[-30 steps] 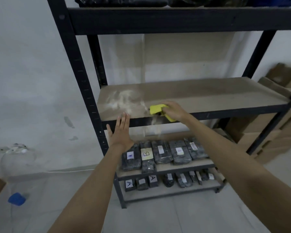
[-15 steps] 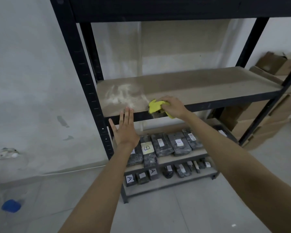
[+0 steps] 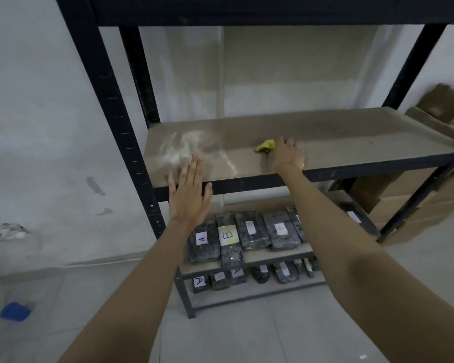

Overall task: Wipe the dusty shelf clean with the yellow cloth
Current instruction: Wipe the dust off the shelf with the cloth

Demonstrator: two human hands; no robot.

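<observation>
The brown shelf board of a black metal rack carries a patch of white dust near its left end. My right hand presses the bunched yellow cloth flat on the board's middle, a little back from the front edge. Only the cloth's left tip shows; the hand covers the remainder. My left hand is flat with fingers spread, held in front of the shelf's black front rail, just below the dust patch, holding nothing.
Black rack posts stand at the left and right. Lower shelves hold several dark wrapped packs with labels. Cardboard boxes are stacked to the right. A blue object lies on the tiled floor at left.
My right hand slid the yellow cloth from the shelf's front edge rightward and further back onto the board. The left hand stayed by the front rail. The view tilted slightly.
</observation>
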